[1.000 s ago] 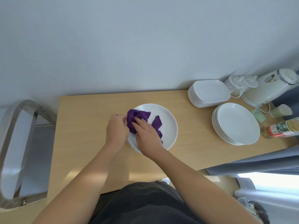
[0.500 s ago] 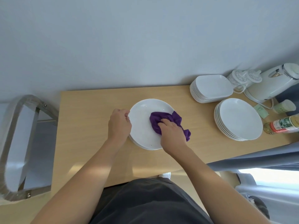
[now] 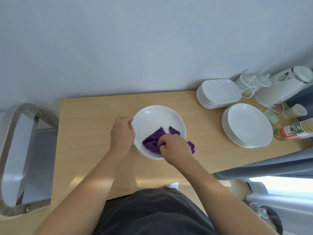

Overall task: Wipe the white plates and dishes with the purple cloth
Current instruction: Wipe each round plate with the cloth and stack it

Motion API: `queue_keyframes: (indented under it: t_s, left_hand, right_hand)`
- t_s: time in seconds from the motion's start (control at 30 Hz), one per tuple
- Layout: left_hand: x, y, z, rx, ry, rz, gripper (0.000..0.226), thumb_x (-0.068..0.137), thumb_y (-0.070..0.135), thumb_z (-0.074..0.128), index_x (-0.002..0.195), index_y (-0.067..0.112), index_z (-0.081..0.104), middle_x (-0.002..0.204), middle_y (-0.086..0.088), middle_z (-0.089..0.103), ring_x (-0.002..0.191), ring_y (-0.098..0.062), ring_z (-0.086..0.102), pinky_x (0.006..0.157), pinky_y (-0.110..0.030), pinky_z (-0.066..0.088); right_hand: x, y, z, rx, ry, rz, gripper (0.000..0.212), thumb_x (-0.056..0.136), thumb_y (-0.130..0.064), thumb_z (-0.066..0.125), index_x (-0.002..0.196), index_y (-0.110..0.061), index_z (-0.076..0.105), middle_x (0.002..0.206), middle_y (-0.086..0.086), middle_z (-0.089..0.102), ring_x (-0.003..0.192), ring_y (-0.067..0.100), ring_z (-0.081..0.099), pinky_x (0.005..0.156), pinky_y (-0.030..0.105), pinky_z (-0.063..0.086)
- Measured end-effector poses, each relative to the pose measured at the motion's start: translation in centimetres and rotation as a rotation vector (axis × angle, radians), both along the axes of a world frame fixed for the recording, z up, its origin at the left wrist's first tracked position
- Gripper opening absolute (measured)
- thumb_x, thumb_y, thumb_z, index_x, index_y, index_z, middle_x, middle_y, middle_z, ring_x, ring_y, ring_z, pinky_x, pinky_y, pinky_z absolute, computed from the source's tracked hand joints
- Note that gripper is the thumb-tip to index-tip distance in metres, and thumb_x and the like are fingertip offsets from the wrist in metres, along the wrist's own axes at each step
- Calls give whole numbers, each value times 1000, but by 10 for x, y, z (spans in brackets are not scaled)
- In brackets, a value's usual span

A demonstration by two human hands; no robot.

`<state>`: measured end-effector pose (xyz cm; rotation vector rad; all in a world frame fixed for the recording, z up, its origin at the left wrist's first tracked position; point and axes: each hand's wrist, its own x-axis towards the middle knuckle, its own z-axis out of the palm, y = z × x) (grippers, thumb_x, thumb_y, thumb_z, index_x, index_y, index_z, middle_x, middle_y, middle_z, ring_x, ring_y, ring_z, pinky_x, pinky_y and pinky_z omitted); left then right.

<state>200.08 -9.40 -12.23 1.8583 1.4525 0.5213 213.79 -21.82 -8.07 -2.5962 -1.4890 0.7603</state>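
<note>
Pinching left rim of white plate (image 3: pixel 157 119) — left hand (image 3: pixel 122 133), right hand (image 3: pixel 174 146) clutching purple cloth (image 3: pixel 150 141) overhanging near-right edge.

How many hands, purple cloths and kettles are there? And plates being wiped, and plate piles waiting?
hands: 2, left hand and right hand
purple cloth: 1
kettle: 1
plate being wiped: 1
waiting piles: 2, square dishes and round plates
Total: 7

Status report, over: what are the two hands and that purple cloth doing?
Left hand holds white plate at rim. Right hand grips purple cloth, pressed on its near side. Nothing in the way; round stack, square stack sit apart, right.
</note>
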Motion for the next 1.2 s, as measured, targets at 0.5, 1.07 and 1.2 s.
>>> queue_keyframes:
  t_s: [0.5, 1.07, 1.2]
  left_hand:
    - [-2, -2, 1, 18, -16, -5, 31, 95, 2, 50, 117, 12, 69, 111, -6, 59, 91, -25, 61, 79, -31, 46]
    - [0, -6, 4, 36, 26, -3, 33, 96, 2, 46, 121, 12, 66, 121, -5, 56, 96, -25, 61, 77, -29, 42]
    - [4, -9, 7, 72, 164, -17, 39, 93, 2, 47, 127, 13, 62, 123, -5, 54, 93, -28, 60, 68, -33, 43]
  right_hand:
    - [5, 55, -26, 296, 151, 233, 46, 85, 2, 51, 121, -18, 71, 137, -6, 62, 129, 17, 52, 102, 38, 45]
    - [53, -20, -7, 499, 138, -401, 38, 83, 3, 44, 107, -19, 64, 117, -6, 61, 105, 24, 54, 90, 39, 46]
    - [57, -26, 2, 523, 294, -637, 36, 88, 0, 38, 108, -24, 56, 114, 0, 61, 98, 18, 55, 71, 24, 40]
